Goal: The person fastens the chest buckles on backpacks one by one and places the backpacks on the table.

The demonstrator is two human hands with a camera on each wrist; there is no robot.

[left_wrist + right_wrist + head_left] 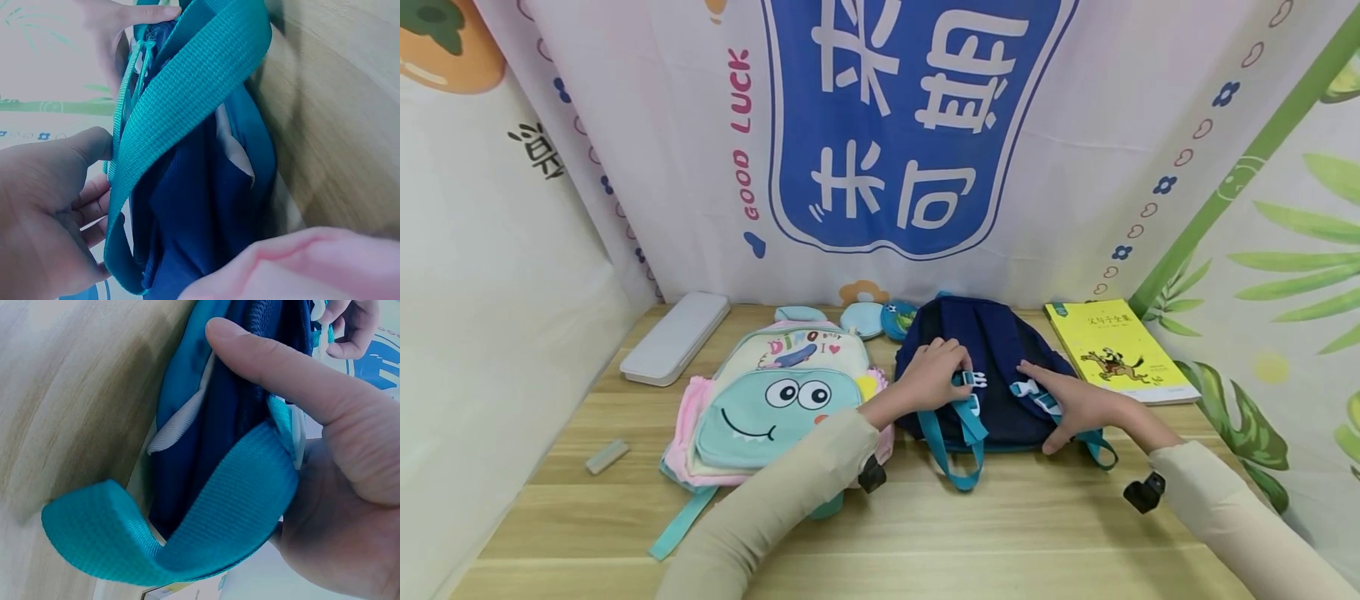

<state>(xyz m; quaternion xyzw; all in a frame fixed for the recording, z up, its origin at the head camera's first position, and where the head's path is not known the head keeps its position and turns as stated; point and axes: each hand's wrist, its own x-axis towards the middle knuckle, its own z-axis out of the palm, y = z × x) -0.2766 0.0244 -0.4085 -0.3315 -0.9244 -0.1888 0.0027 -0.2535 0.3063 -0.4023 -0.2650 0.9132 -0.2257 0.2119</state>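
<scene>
A navy backpack (951, 333) lies on the table with its shoulder straps facing up. My left hand (936, 375) pinches the teal strap (187, 87) on the bag's left side, close to a white buckle (975, 379); a loop of that webbing hangs toward the table's front. Across the bag's right side, my right hand (1078, 404) rests with fingers spread over the other strap and its white buckle (1024, 388). In the right wrist view the thumb (262, 353) lies straight along the bag's lower edge, beside a teal webbing loop (231, 519). Some right fingertips are hidden.
Left of the navy bag lies a pink and mint dinosaur backpack (752, 417), partly under my left forearm. A pale case (676, 337) and a small grey eraser-like block (607, 457) lie farther left. A yellow book (1112, 346) sits at right. Two small round pouches (862, 319) are behind.
</scene>
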